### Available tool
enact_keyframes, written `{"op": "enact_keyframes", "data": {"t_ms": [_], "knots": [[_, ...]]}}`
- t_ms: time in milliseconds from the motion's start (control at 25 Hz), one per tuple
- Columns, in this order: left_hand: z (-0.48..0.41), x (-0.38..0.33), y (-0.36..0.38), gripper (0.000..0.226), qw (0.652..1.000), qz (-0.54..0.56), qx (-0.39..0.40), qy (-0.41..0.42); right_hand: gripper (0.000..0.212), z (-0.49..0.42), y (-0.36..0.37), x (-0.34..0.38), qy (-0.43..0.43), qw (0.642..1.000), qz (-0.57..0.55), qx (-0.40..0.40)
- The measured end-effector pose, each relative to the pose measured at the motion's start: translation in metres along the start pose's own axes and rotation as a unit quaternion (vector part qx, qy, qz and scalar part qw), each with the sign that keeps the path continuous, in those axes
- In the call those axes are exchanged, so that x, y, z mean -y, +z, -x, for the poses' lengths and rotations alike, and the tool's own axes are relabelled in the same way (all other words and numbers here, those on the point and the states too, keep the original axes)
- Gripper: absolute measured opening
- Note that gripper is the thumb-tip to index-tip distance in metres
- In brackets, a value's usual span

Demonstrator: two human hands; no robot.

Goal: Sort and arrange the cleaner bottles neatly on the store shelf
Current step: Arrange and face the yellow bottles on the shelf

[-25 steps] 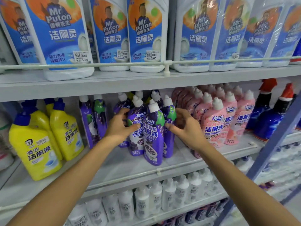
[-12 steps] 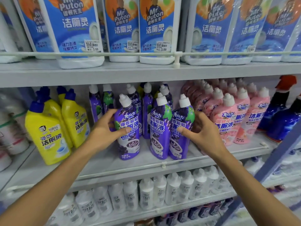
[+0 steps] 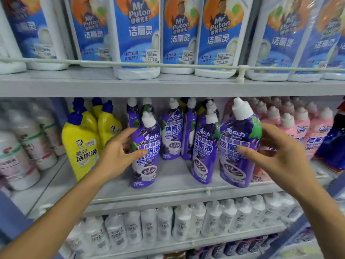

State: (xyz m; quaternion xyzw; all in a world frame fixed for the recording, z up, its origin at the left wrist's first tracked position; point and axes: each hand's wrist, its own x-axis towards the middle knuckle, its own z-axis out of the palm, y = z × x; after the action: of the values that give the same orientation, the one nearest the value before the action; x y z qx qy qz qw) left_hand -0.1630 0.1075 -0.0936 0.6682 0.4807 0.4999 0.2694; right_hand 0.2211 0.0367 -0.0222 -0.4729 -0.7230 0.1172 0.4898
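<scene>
Purple cleaner bottles with white caps stand on the middle grey shelf (image 3: 168, 191). My left hand (image 3: 115, 156) grips the left front purple bottle (image 3: 146, 165), thumb across its label and fingers behind it. My right hand (image 3: 274, 157) grips the right front purple bottle (image 3: 237, 163), thumb on the label, and that bottle tilts slightly left. A third front purple bottle (image 3: 204, 152) stands untouched between them. More purple bottles (image 3: 172, 131) stand in rows behind.
Yellow bottles (image 3: 82, 146) with blue caps stand left of the purple ones, pink bottles (image 3: 298, 135) right. Tall blue-labelled white bottles (image 3: 138, 38) fill the upper shelf behind a rail. White bottles (image 3: 186, 223) line the lower shelf. A blue upright (image 3: 291, 238) crosses the lower right.
Both hands have drawn their purple bottles forward and apart, left bottle leftward, right bottle rightward, leaving the middle one standing between them. The camera has moved closer.
</scene>
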Motion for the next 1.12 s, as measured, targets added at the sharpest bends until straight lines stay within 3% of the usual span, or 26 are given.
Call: {"op": "enact_keyframes", "data": {"t_ms": [280, 480, 600, 680, 880, 1120], "knots": [[0.003, 0.015, -0.023, 0.048, 0.995, -0.028, -0.093, 0.003, 0.056, -0.024, 0.123, 0.031, -0.045, 0.998, -0.028, 0.033], [-0.001, 0.031, -0.033, 0.043, 0.996, -0.035, -0.085, -0.019, 0.067, -0.04, 0.215, 0.018, 0.038, 0.999, -0.032, 0.014], [0.01, 0.05, -0.039, 0.043, 0.995, -0.069, -0.052, -0.046, 0.076, -0.039, 0.225, 0.014, 0.058, 0.997, -0.035, 0.047], [0.014, 0.055, -0.036, 0.045, 0.994, -0.079, -0.063, -0.035, 0.072, -0.036, 0.225, 0.01, 0.066, 0.995, -0.032, 0.073], [0.003, 0.046, -0.018, 0.038, 0.991, -0.088, -0.098, -0.037, 0.058, -0.04, 0.251, 0.006, 0.051, 0.997, -0.051, 0.008], [-0.02, 0.046, -0.005, 0.042, 0.984, -0.112, -0.128, -0.058, 0.055, -0.057, 0.269, 0.003, 0.107, 0.991, -0.082, 0.023]]}}
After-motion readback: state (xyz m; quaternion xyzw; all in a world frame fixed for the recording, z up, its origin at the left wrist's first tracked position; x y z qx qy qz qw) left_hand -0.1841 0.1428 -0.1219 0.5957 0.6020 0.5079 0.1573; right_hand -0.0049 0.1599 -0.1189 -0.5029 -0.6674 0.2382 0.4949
